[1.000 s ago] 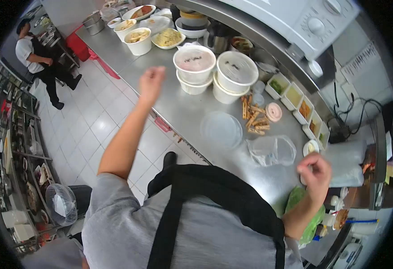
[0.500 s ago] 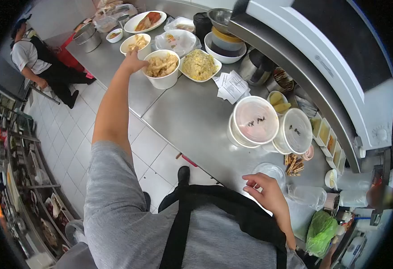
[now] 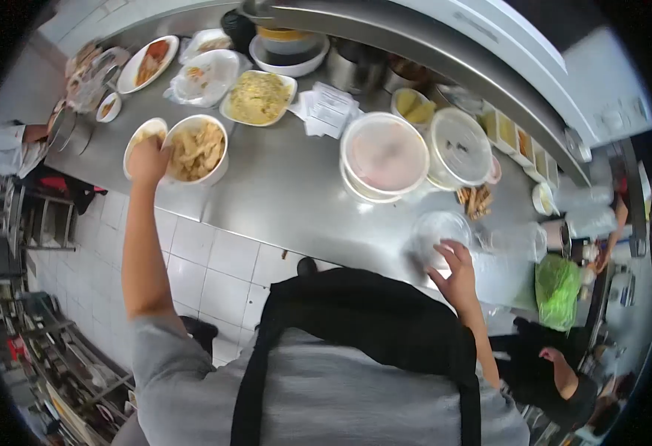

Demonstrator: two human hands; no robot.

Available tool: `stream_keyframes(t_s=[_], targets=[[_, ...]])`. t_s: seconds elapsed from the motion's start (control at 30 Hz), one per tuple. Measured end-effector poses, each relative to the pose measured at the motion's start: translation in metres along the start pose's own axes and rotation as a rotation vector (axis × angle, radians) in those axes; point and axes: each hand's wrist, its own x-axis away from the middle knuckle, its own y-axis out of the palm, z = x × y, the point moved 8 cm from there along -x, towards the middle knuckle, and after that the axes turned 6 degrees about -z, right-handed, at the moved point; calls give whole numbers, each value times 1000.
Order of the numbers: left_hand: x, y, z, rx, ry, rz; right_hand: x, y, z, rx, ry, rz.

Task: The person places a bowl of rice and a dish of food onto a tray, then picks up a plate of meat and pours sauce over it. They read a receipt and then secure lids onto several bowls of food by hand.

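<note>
My left hand [image 3: 149, 158] is curled over the near right side of a white tub [image 3: 130, 152] of pale food. Its fingertips are hidden, so what they grip cannot be made out. Just right of that hand stands a larger white tub [image 3: 219, 165] filled with pale, chunky pieces. My right hand [image 3: 456, 276] hovers at the near edge of a clear round plastic lid or container [image 3: 439, 227], fingers apart and nothing visible between them. Beyond it are two lidded tubs, one with pinkish contents [image 3: 385, 152] and one with dark marks on its lid [image 3: 460, 149].
Behind the tubs are a dish of yellow food [image 3: 259, 98], paper slips [image 3: 329, 109] and an oval plate [image 3: 131, 76]. A green plastic bag [image 3: 556, 293] and clear containers [image 3: 515, 241] stand right. Overhead runs a metal shelf edge [image 3: 415, 44]. Other people are at both sides.
The view has turned, so the counter sits higher and further left. My left hand has come down onto the smaller tub, its fingers curled. My right hand has reached forward to the clear plastic piece.
</note>
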Motion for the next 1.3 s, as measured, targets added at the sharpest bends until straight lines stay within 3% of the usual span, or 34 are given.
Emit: stream_keyframes(t_s=[0.13, 0.33, 0.47, 0.6, 0.7, 0.77, 0.87, 0.97, 1.13, 1.23, 1.3], targets=[[74, -2, 47, 55, 82, 2, 28, 16, 24, 187, 4, -60], [213, -2, 177, 269, 174, -46, 85, 34, 80, 56, -341, 130], [275, -1, 272, 351, 229, -114, 97, -7, 108, 4, -335, 293], [310, 8, 356, 362, 335, -109, 85, -40, 130, 79, -280, 286], [320, 9, 412, 333, 389, -118, 88, -63, 142, -1, -311, 415], [326, 5, 441, 310, 395, -88, 99, -90, 144, -226, -291, 574], [323, 7, 460, 295, 408, -42, 111, -122, 143, -525, -135, 702], [319, 6, 461, 345, 420, 22, 97, -136, 126, -486, -259, 678], [322, -22, 424, 724, 423, 228, 64, -91, 66, -45, -533, 448], [343, -50, 427, 827, 632, 101, 67, -67, 42, 20, -623, 310], [363, -49, 452, 679, 901, 27, 78, -64, 27, 6, -651, 191]])
